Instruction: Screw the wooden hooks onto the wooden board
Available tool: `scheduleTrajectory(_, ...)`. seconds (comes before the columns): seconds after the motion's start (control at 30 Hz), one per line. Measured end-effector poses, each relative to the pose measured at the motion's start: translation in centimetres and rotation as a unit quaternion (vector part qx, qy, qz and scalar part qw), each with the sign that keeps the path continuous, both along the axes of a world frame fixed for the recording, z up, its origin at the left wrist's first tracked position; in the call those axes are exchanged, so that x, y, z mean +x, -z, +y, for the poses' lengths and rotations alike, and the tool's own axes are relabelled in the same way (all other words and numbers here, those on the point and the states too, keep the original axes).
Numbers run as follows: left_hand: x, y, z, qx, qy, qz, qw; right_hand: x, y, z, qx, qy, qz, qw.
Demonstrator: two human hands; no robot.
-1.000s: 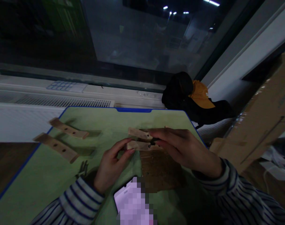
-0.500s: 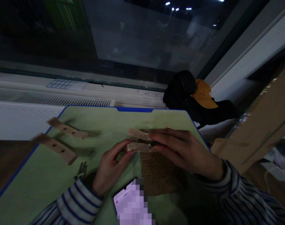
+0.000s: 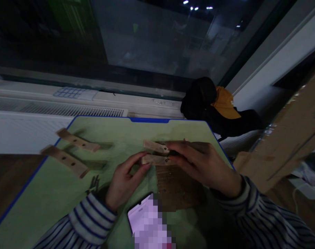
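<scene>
Two short curved wooden pieces lie side by side in front of me, a hole showing in each. My left hand pinches the left end of the near wooden piece between thumb and fingers. My right hand has its fingertips on the right part of both pieces, beside the holes, and covers their right ends. The far wooden piece is apart from my left hand. Under the right hand lies a brown board with small bits on it. Whether a small part is between my right fingers is hidden.
Two similar wooden pieces, one farther and one nearer, sit at the left edge of the green table. Several screws lie by my left sleeve. A phone, partly pixelated, is in front. A cardboard box stands at right.
My right fingertips have shifted slightly, and the far piece's hole now shows. The left hand keeps its pinch. The view has moved a little.
</scene>
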State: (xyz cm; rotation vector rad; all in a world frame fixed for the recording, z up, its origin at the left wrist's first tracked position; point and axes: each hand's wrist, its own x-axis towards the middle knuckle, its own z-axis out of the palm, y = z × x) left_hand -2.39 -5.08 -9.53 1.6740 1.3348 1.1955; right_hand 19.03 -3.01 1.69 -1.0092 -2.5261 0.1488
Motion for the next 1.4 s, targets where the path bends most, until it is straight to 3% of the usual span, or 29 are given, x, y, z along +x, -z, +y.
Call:
scheduleTrajectory(0.17,-0.4,-1.5,-0.1,0.095,-0.022,0.075,0.992,0.2,-1.1,-0.4,-0.007,-0.006,-0.036,0.999)
scheduleTrajectory(0.3,-0.8,-4.3,0.3,0.182,-0.057,0.116,0.975,0.5,-2.4,-0.3,-0.011,-0.028,-0.069,0.997)
scheduleTrajectory(0.4,0.0,-7.0,1.3,0.170,0.059,0.152,0.972,0.4,-3.5,-0.2,-0.002,-0.047,-0.106,0.993)
scheduleTrajectory(0.5,1.5,-8.6,2.5,0.128,0.176,0.216,0.952,0.0,-4.4,-0.2,-0.007,-0.045,-0.138,0.989)
scheduleTrajectory(0.7,3.5,-8.0,3.9,0.122,0.193,0.204,0.952,-0.3,-4.8,-0.2,-0.017,-0.040,-0.152,0.987)
scheduleTrajectory(1.13,2.7,-7.5,4.8,0.138,0.204,0.234,0.941,-0.4,-3.6,0.0,0.008,-0.029,-0.115,0.993)
scheduleTrajectory(1.33,2.5,-7.7,4.8,0.115,0.295,0.189,0.929,-0.4,-2.5,-0.5,0.050,-0.011,-0.076,0.996)
scheduleTrajectory(1.4,2.4,-7.9,4.8,0.136,0.287,0.210,0.925,-0.4,-2.3,-0.6,0.053,-0.002,-0.076,0.996)
